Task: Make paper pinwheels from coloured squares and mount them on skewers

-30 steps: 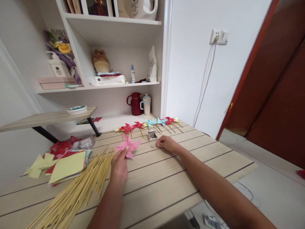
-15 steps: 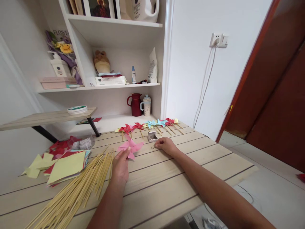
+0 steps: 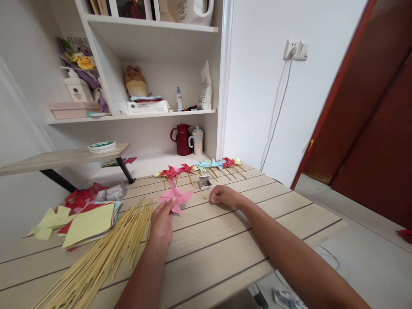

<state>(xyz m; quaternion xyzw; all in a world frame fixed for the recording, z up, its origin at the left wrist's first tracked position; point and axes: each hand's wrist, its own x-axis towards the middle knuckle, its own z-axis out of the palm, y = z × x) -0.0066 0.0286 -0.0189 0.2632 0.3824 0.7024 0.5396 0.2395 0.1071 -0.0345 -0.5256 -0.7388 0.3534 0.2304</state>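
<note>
pale wooden table (image 3: 225, 240) below white shelves: left hand (image 3: 162, 225) pinches a pink paper pinwheel (image 3: 175, 198) near the skewers (image 3: 106, 253). right hand (image 3: 223, 195) is curled beside a small pin (image 3: 204, 198), its grasp unclear; the pin could roll away if nudged.

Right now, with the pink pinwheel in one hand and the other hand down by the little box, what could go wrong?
The left hand pinches the pink pinwheel only by one edge, so its folds might loosen. The right hand rests beside a tiny loose piece near the small box; it could get brushed away. The skewers lie close by the left forearm and may scatter.
</note>
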